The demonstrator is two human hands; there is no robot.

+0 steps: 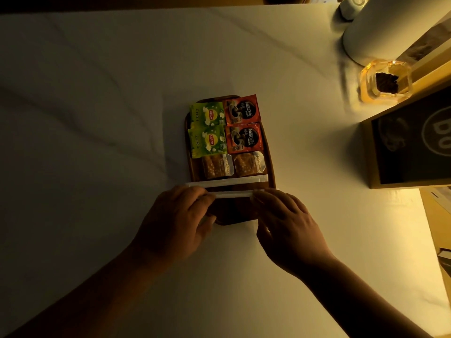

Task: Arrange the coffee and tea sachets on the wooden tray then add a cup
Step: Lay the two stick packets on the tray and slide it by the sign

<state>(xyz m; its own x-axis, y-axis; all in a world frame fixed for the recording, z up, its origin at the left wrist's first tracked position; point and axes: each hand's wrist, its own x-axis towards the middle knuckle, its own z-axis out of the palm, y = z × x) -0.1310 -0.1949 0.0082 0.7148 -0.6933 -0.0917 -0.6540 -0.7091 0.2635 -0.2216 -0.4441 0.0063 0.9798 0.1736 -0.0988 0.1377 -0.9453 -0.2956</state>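
Observation:
A dark wooden tray lies on the white table. Its far end holds two green Lipton tea sachets on the left and two red Nescafe coffee sachets on the right. Nearer me lie two clear packets of brown sugar. A long white stick sachet rests across the tray. My left hand and my right hand pinch the two ends of a second white stick sachet just over the tray's near part. No cup is in sight.
At the right stands a dark box with a pale wooden frame. Behind it are a clear glass dish with dark contents and a white kettle-like vessel. A small white device sits at the far right edge.

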